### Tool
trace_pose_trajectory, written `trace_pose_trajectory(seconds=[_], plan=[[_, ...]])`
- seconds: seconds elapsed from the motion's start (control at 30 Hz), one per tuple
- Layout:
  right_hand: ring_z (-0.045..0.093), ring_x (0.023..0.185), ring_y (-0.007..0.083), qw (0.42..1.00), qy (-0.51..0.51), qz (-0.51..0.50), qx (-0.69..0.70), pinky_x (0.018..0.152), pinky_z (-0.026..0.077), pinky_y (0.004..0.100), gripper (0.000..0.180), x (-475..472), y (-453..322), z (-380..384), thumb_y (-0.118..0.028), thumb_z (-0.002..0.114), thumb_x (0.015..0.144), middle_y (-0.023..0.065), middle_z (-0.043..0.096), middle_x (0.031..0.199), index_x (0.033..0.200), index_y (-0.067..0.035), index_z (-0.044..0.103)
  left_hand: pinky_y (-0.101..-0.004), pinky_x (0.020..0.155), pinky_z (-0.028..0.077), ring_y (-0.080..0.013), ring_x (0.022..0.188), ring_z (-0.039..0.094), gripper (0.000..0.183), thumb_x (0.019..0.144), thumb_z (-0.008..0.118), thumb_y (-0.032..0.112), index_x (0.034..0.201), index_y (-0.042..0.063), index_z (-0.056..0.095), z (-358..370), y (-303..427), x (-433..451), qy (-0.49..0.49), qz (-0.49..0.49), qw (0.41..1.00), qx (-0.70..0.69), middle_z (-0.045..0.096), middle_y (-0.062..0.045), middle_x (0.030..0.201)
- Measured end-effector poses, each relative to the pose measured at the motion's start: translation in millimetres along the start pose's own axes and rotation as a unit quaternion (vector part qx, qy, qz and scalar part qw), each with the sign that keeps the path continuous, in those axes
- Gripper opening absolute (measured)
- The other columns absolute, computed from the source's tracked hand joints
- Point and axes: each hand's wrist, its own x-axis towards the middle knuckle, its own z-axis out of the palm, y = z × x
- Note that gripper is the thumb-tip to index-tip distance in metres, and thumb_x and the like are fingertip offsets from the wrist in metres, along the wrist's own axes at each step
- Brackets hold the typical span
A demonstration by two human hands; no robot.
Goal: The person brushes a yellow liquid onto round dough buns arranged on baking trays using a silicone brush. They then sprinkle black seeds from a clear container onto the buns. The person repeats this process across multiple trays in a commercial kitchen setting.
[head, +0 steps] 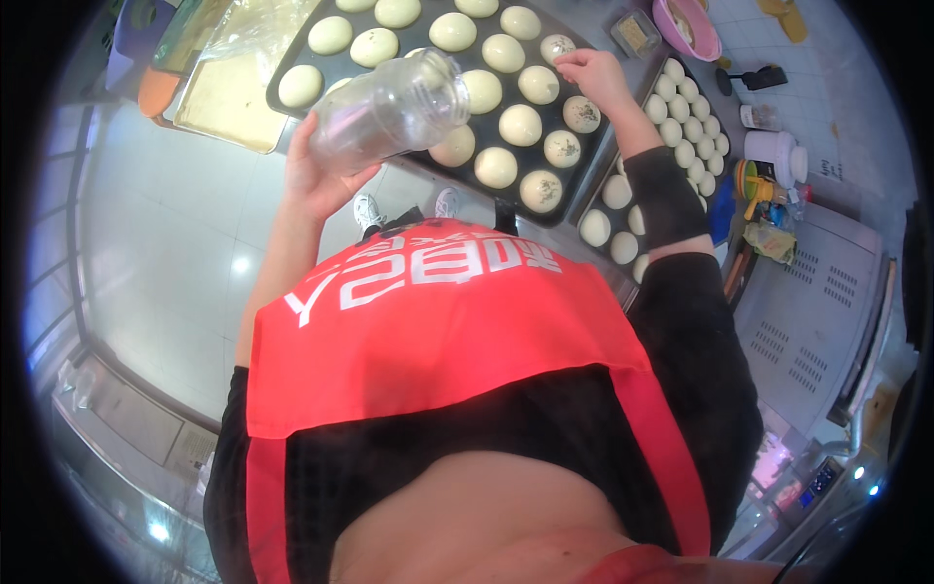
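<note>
My left hand (321, 175) grips a clear plastic jar (387, 109), tilted with its open mouth to the right, above a dark baking tray (467, 169). Rows of pale, glossy dough balls (520, 125) lie on this tray. Over its right side is my right hand (587, 71), its fingertips pinched together just above a dough ball bearing dark seeds (558, 49). Whether seeds are between the fingertips cannot be seen. Other balls along that side, such as the seeded one nearest me (541, 191), also carry dark seeds.
A second tray of smaller dough balls (678, 109) lies to the right, partly behind my right forearm. Beyond are a small container of pale seeds (636, 33), a pink bowl (689, 29) and a white tub (773, 150). Plastic partly covers a lined tray (233, 98) at left.
</note>
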Motion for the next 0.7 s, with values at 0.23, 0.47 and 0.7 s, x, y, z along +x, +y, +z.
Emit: trace_pose_trajectory(seconds=[0.23,0.47,0.7], plan=[[0.066,0.070,0.0169,0.998,0.021,0.056,-0.030,0.069,0.052,0.0295,0.018,21.5,61.9,26.7,-0.014,0.071,0.075,0.0098,0.071,0.078,0.092,-0.007,0.075,-0.0480,0.084,0.056,-0.0327,0.120,0.049,0.070,0.083,0.059,0.054,0.138,0.014,0.041,-15.5,-4.5,-23.0,0.019,0.011,1.000,-0.017,0.046,-0.013,0.135],[0.068,0.076,0.0210,0.995,-0.009,0.028,-0.098,0.074,0.053,0.0323,0.018,24.5,69.9,28.6,-0.017,0.071,0.074,0.0105,0.072,0.084,0.090,-0.010,0.075,-0.0485,0.087,0.057,-0.0441,0.128,0.040,0.076,0.084,0.060,0.051,0.144,0.014,0.032,-20.5,-11.6,-26.3,-0.004,0.030,0.999,-0.021,0.037,-0.021,0.141],[0.065,0.066,0.0128,0.994,0.065,0.037,-0.084,0.063,0.051,0.0272,0.017,29.0,56.8,21.3,-0.011,0.071,0.074,0.0076,0.070,0.075,0.089,-0.003,0.074,-0.0467,0.090,0.054,-0.0377,0.126,0.044,0.075,0.084,0.060,0.052,0.142,0.012,0.034,-11.4,-10.2,-22.2,-0.001,0.033,0.999,0.003,0.042,-0.017,0.139]])
